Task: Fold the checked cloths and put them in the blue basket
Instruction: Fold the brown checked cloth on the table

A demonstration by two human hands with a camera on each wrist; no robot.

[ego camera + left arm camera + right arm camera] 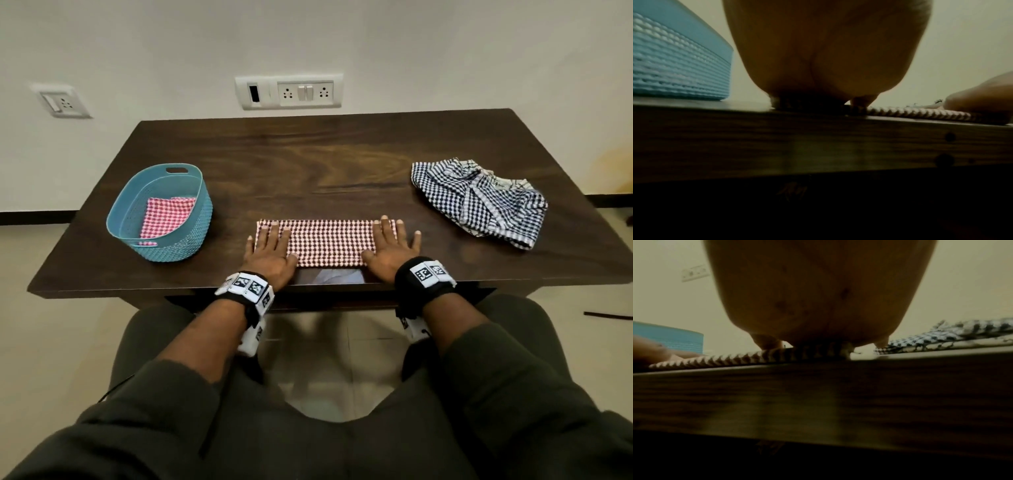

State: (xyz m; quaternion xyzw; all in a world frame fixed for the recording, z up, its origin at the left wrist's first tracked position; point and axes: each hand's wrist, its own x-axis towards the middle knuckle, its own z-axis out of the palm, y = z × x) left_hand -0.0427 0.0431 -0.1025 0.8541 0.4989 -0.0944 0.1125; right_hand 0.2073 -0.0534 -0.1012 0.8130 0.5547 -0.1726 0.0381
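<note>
- The left hand [270,247] and the right hand [390,244] lie flat with fingers spread straight, each pressing one end of the red checked cloth [325,241]; neither hand grips anything.
- That cloth sits as a long, narrow folded strip near the front edge of the dark wooden surface [308,161], between the two hands. It likely needs at least one more fold across its length before it fits the blue basket [178,236].
- Risk: once the palms lift, the layers may spring apart, since nothing but hand pressure keeps them flat. The wrist views show the edge stacked in layers, so a loose top layer could slide.
- Risk: the strip lies close to the near edge of the surface. A drag toward the person while folding could pull part of it over the edge and undo the fold.
- Risk: folding one end across with a single hand could skew the edges if the other end is not kept pinned.
- The basket stands to the left, well apart from the strip, and a folded pink checked cloth [164,216] lies in it. A carried bundle gripped on one side only could droop open on the way, or land crooked on that cloth.
- The black-and-white checked cloth [479,198] lies crumpled at the right, well apart from the hands and still unfolded.
</note>
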